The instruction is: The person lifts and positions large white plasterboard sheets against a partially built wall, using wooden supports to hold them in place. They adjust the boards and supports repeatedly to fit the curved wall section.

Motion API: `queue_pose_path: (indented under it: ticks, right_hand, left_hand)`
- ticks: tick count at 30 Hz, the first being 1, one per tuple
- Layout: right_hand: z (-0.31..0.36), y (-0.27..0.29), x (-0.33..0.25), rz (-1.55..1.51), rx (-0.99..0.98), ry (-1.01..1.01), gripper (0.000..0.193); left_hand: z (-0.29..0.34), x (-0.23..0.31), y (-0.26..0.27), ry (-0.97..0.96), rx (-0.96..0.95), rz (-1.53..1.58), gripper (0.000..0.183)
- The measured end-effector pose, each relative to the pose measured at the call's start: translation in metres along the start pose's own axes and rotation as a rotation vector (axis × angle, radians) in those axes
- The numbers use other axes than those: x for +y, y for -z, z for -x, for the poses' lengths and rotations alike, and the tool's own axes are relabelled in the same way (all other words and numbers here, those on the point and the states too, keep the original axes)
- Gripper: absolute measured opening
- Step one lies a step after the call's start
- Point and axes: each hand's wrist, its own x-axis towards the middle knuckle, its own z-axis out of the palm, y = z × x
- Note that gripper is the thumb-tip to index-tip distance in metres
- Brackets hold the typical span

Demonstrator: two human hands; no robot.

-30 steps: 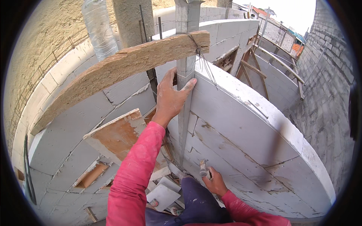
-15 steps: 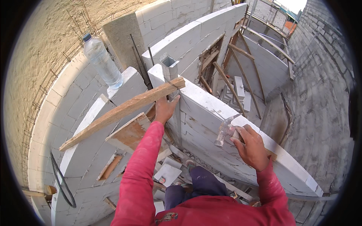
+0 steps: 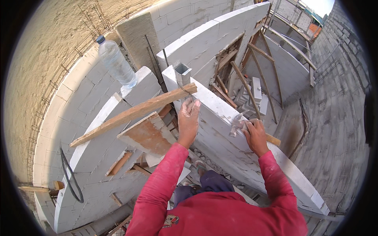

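A long wooden board [image 3: 134,114] slants across the wall tops, its right end against an upright hollow metal post [image 3: 182,74]. Thin tie wire [image 3: 188,89] loops around that end. My left hand [image 3: 188,122] is raised just below it, with the fingertips pinched at the wire's tail. On top of the white block wall rests a claw hammer [image 3: 238,125]. My right hand [image 3: 256,137] is closed around its wooden handle, whose end sticks out past the palm. Motion blurs the hammer head a little.
A water bottle [image 3: 117,63] stands on the left block wall. Below the board leans a stained panel [image 3: 147,133]. A black cable loop [image 3: 70,175] hangs at left. Rebar rods [image 3: 151,59] rise behind the post. Beyond the wall are timber braces [image 3: 246,88] and stacked blocks [image 3: 256,90].
My left hand has moved from beside the post up to the wire, its fingers drawing together. The hammer has come down onto the wall top in my right hand. The view has shifted slightly.
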Motion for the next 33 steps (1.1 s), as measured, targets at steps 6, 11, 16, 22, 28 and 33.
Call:
queue_pose_path:
  ticks: [6, 11, 16, 22, 28, 33]
  right_hand:
    - [0.001, -0.007, 0.005, -0.050, -0.023, -0.024, 0.036]
    - [-0.007, 0.011, 0.012, -0.078, -0.188, 0.040, 0.042]
    - [-0.040, 0.058, -0.018, -0.107, -0.085, 0.021, 0.034]
    - [-0.110, 0.002, -0.112, -1.002, -0.109, -0.102, 0.038]
    - [-0.139, -0.091, -0.140, -1.700, -0.496, -0.592, 0.055]
    - [-0.147, -0.106, -0.133, -2.393, -0.632, -0.514, 0.034]
  left_hand:
    - [-0.002, 0.025, -0.019, 0.209, 0.099, 0.141, 0.029]
    - [-0.003, 0.033, -0.009, 0.280, 0.063, 0.129, 0.035]
    - [0.018, 0.045, 0.004, 0.058, 0.082, -0.316, 0.027]
    - [0.000, 0.097, 0.040, -0.800, 0.188, -0.996, 0.014]
    - [-0.054, 0.124, 0.054, -0.336, -0.231, -1.184, 0.052]
    - [-0.075, 0.124, 0.040, -0.188, -0.233, -1.346, 0.072]
